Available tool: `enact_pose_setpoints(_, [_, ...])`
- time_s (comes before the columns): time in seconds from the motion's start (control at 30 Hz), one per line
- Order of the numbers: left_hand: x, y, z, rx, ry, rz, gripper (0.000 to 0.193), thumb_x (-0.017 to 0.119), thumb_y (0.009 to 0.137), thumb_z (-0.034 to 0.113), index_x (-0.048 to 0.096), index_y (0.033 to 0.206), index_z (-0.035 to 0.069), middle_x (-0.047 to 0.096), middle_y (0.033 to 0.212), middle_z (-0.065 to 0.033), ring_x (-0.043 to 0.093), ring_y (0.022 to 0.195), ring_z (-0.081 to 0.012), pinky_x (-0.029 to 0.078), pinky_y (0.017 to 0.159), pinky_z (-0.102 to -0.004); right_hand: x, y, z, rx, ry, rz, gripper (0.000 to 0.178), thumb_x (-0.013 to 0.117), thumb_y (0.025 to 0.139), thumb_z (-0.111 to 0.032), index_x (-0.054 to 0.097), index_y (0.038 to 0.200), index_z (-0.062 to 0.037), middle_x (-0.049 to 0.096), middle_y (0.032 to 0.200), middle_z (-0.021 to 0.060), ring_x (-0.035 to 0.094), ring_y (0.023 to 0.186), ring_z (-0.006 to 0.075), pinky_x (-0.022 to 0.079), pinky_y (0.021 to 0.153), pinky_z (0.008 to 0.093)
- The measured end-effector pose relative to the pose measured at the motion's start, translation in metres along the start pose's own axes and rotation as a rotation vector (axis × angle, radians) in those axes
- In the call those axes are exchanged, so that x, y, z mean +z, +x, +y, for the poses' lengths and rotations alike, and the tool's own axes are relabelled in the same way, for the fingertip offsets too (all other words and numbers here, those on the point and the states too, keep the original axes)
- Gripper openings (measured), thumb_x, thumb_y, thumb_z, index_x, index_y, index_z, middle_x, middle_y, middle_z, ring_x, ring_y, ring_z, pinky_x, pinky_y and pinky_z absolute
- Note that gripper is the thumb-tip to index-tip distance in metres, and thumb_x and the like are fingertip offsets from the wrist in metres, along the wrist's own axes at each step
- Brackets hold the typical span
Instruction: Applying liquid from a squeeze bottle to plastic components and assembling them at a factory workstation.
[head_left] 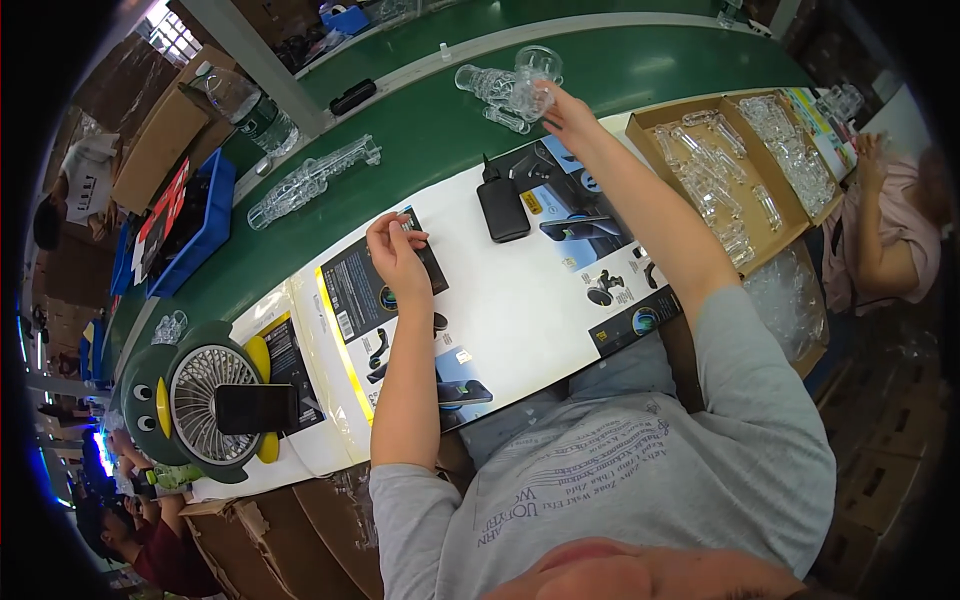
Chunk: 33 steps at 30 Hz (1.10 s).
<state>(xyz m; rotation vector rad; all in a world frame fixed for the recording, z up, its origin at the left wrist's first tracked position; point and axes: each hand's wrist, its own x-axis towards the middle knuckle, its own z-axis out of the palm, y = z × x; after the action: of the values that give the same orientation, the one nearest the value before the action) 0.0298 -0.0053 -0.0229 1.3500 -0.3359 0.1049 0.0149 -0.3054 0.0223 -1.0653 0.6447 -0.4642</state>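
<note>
My right hand (568, 112) reaches to the far side of the bench, its fingers closed on a clear plastic part (540, 66) with a round, cup-like end. Other clear plastic pieces (486, 80) lie against it, and I cannot tell which of them are joined. My left hand (398, 258) hovers over a printed cardboard sheet (350, 290), fingers loosely curled and apart, with nothing visible in them. Between the hands, a black rectangular device (503, 208) with a short plug rests on the white work surface (500, 330). A long clear plastic assembly (312, 182) lies farther left on the green bench.
Cardboard trays (790, 222) of clear parts stand on the right, close to a seated person (885, 235). At the left are a penguin-shaped fan (205, 400), a black phone (256, 409) before it, a blue bin (205, 235) and a water bottle (247, 108).
</note>
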Motion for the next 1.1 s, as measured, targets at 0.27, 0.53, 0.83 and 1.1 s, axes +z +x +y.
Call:
enact_pose_setpoints(0.27, [0.008, 0.000, -0.003, 0.007, -0.020, -0.055, 0.015, 0.043, 0.094, 0.014, 0.050, 0.101, 0.002, 0.060, 0.089, -0.0078, 0.056, 0.059, -0.0100, 0.044, 0.054, -0.0198, 0.031, 0.057, 0.004, -0.064, -0.050, -0.133, 0.036, 0.072, 0.074, -0.026, 0.058, 0.098, -0.0017, 0.062, 0.091, 0.0050, 0.059, 0.078, 0.0148, 0.045, 0.072, 0.0222])
enact_pose_setpoints(0.53, [-0.007, -0.006, -0.009, -0.107, -0.077, -0.115, 0.018, 0.044, 0.094, 0.013, 0.054, 0.101, 0.000, 0.061, 0.086, -0.0090, 0.058, 0.062, -0.0112, 0.046, 0.058, -0.0211, 0.027, -0.047, 0.010, -0.093, 0.199, -0.335, 0.029, 0.060, 0.085, -0.019, 0.058, 0.105, 0.0011, 0.063, 0.099, 0.0090, 0.061, 0.091, 0.0166, 0.049, 0.081, 0.0296])
enact_pose_setpoints(0.83, [0.011, -0.005, 0.027, -0.418, -0.313, -0.418, 0.044, 0.042, 0.096, 0.030, 0.043, 0.125, -0.003, 0.059, 0.110, -0.0184, 0.062, 0.094, -0.0235, 0.051, 0.082, -0.0310, -0.004, -0.126, 0.024, -0.333, -0.142, -0.555, 0.035, 0.062, 0.082, -0.016, 0.056, 0.110, 0.0029, 0.063, 0.106, 0.0104, 0.058, 0.101, 0.0165, 0.044, 0.091, 0.0300])
enact_pose_setpoints(1.1, [0.002, -0.014, 0.025, -0.509, -0.389, -0.326, 0.049, 0.046, 0.093, 0.036, 0.039, 0.127, 0.002, 0.051, 0.120, -0.0141, 0.054, 0.104, -0.0205, 0.046, 0.090, -0.0361, 0.008, -0.146, 0.038, -0.243, -0.107, -0.750, 0.040, 0.065, 0.080, -0.008, 0.052, 0.116, 0.0033, 0.060, 0.110, 0.0094, 0.056, 0.100, 0.0141, 0.044, 0.089, 0.0280])
